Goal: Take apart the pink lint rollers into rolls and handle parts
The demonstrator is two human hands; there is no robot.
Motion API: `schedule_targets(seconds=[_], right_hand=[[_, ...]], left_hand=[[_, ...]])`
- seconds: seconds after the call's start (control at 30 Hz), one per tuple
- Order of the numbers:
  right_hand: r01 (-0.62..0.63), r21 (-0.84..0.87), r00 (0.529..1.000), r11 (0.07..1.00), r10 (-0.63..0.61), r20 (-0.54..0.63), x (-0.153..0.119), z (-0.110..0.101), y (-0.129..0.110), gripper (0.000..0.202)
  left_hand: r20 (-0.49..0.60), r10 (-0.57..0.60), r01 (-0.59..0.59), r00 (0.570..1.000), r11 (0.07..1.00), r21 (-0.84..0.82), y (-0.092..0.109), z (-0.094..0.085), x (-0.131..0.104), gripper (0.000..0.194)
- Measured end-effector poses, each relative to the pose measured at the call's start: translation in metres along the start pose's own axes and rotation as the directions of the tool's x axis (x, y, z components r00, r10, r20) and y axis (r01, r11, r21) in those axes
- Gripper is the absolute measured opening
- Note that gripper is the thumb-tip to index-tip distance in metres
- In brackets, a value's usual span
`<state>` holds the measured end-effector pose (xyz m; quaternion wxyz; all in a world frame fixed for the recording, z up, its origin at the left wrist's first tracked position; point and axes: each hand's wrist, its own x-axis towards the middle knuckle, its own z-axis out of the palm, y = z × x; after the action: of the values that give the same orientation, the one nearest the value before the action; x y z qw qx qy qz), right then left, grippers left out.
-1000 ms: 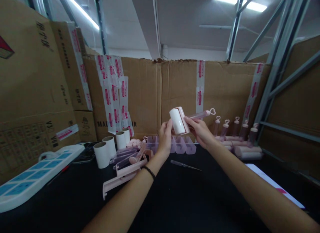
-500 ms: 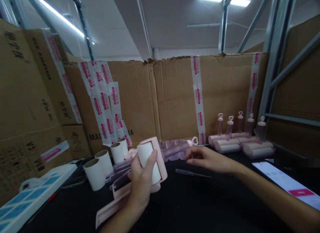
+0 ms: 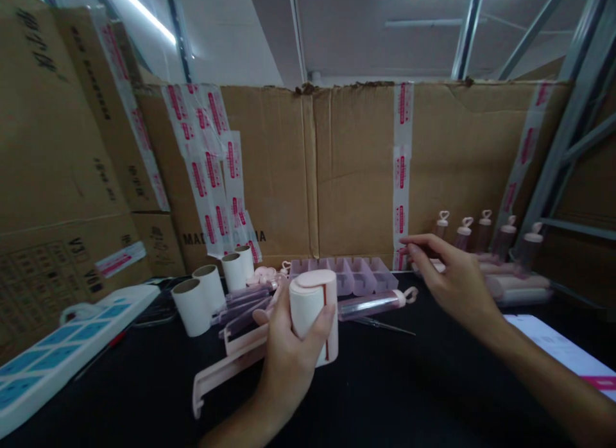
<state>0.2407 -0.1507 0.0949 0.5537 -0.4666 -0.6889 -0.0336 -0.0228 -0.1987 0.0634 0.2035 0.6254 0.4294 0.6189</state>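
My left hand (image 3: 293,345) is closed around a lint roller head, a white paper roll (image 3: 305,316) in a pale pink case (image 3: 332,319), tilted upright. From behind it a clear purple tube handle (image 3: 370,303) with a heart-shaped loop points right; its join to the case is hidden. My right hand (image 3: 452,281) is raised to the right of the tube, touching nothing I can make out. Its fingers are stretched out, thumb and index tips near each other. Below the tube lies a thin screwdriver-like tool (image 3: 385,326), partly covered.
White paper rolls (image 3: 191,307), purple tubes (image 3: 248,313) and a long pink part (image 3: 226,368) lie left. Behind stands a purple divided tray (image 3: 359,275). Assembled rollers (image 3: 520,287) stand right, near a phone (image 3: 553,345). A power strip (image 3: 72,352) lies far left; cardboard (image 3: 356,172) walls the back.
My right hand has moved up and to the right, away from the tube handle's looped end. My left hand has turned the roller head more upright, and the tube now sits lower, below the tray.
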Motion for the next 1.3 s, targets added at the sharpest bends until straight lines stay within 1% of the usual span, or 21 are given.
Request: schedule_targets(seconds=[0.07,0.13,0.2,0.23,0.27,0.3,0.37,0.4,0.43,0.5,0.57,0.63,0.73,0.83,0.9,0.97,1.07,1.17,1.23,1.3], right_hand=[[-0.016,0.012,0.999,1.000,0.017,-0.042,0.000,-0.002,-0.004,0.020],[-0.008,0.049,0.999,0.999,0.010,-0.051,-0.003,-0.002,-0.008,0.020],[0.070,0.076,0.998,0.995,-0.069,-0.012,-0.009,0.000,-0.016,0.020],[0.140,0.086,0.990,0.986,-0.142,0.019,-0.013,0.001,-0.021,0.021],[0.226,0.098,0.971,0.969,-0.232,0.059,-0.018,0.002,-0.028,0.023],[0.316,0.115,0.939,0.942,-0.328,0.102,-0.023,0.003,-0.035,0.027],[0.458,0.157,0.859,0.875,-0.481,0.177,-0.032,0.004,-0.048,0.039],[0.500,0.174,0.826,0.848,-0.528,0.198,-0.035,0.004,-0.054,0.044],[0.528,0.184,0.803,0.829,-0.557,0.209,-0.038,0.005,-0.058,0.049],[0.559,0.183,0.783,0.808,-0.588,0.205,-0.041,0.004,-0.064,0.054],[0.583,0.177,0.769,0.793,-0.609,0.194,-0.040,0.002,-0.065,0.056],[0.588,0.188,0.755,0.787,-0.617,0.220,-0.036,-0.002,-0.064,0.057],[0.585,0.200,0.722,0.786,-0.617,0.313,-0.031,-0.010,-0.063,0.063],[0.623,0.146,0.680,0.768,-0.625,0.384,-0.031,-0.014,-0.066,0.064],[0.662,0.078,0.665,0.745,-0.633,0.397,-0.033,-0.014,-0.070,0.059],[0.678,0.005,0.669,0.735,-0.620,0.409,-0.036,-0.012,-0.074,0.055],[0.631,-0.053,0.717,0.774,-0.555,0.421,-0.040,-0.010,-0.081,0.049],[0.555,-0.042,0.767,0.830,-0.492,0.412,-0.041,-0.010,-0.085,0.040],[0.524,-0.024,0.783,0.851,-0.471,0.406,-0.041,-0.009,-0.087,0.036],[0.497,-0.014,0.796,0.867,-0.450,0.405,-0.042,-0.009,-0.087,0.034]], left_hand=[[0.043,0.032,-0.033,0.999,0.999,0.030,0.001,0.000,-0.003,0.026],[0.096,0.056,-0.060,0.994,0.997,0.038,0.003,0.000,-0.007,0.021],[0.142,0.089,-0.095,0.986,0.995,0.036,0.006,0.001,-0.009,0.022],[0.160,0.112,-0.120,0.981,0.992,0.042,0.007,0.002,-0.010,0.024],[0.175,0.138,-0.150,0.975,0.987,0.056,0.008,0.002,-0.010,0.025],[0.189,0.168,-0.186,0.967,0.980,0.077,0.008,0.002,-0.011,0.028],[0.206,0.250,-0.280,0.946,0.951,0.131,0.008,0.002,-0.010,0.035],[0.215,0.300,-0.337,0.929,0.927,0.165,0.007,0.002,-0.010,0.039],[0.225,0.353,-0.397,0.908,0.896,0.200,0.006,0.001,-0.010,0.044],[0.246,0.453,-0.509,0.857,0.817,0.271,0.005,0.000,-0.010,0.052],[0.263,0.530,-0.591,0.806,0.733,0.336,0.006,-0.002,-0.010,0.056],[0.276,0.581,-0.641,0.766,0.651,0.407,0.011,-0.004,-0.010,0.057],[0.338,0.618,-0.694,0.709,0.526,0.492,0.022,-0.007,-0.009,0.052],[0.396,0.654,-0.747,0.645,0.428,0.510,0.030,-0.009,-0.009,0.046],[0.415,0.667,-0.763,0.619,0.388,0.517,0.032,-0.010,-0.008,0.044],[0.426,0.666,-0.764,0.612,0.361,0.534,0.032,-0.011,-0.007,0.042],[0.423,0.661,-0.752,0.619,0.346,0.561,0.033,-0.011,-0.006,0.038],[0.410,0.677,-0.752,0.612,0.335,0.568,0.035,-0.012,-0.005,0.034],[0.418,0.678,-0.756,0.605,0.326,0.568,0.035,-0.012,-0.005,0.033],[0.427,0.667,-0.754,0.611,0.326,0.569,0.036,-0.012,-0.005,0.032]])
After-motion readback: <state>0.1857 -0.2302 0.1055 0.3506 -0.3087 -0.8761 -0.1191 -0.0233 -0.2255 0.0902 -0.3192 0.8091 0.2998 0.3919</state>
